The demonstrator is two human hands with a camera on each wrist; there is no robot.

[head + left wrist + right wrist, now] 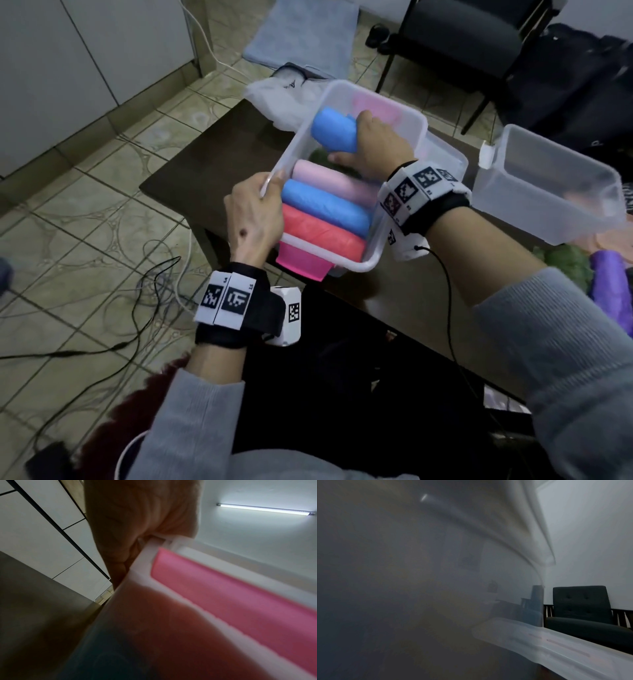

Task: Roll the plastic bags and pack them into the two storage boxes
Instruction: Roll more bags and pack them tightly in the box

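Note:
A clear storage box (397, 113) sits tilted on the dark table (212, 150). Inside lie a pale pink roll (329, 180), a blue roll (325, 209) and a red roll (322, 238), with a bright pink bag (301, 263) under the near rim. My left hand (255, 209) grips the box's left rim (142, 561). My right hand (370, 144) reaches into the box and holds a blue rolled bag (334, 132). A second clear box (548, 181) stands at the right. The right wrist view shows only blurred box plastic (539, 646).
White loose bags (274, 96) lie at the table's far edge. A purple roll (613, 284) and green bags (561, 257) rest at the right. Dark chairs (455, 37) stand behind; cables (154, 281) run across the tiled floor at the left.

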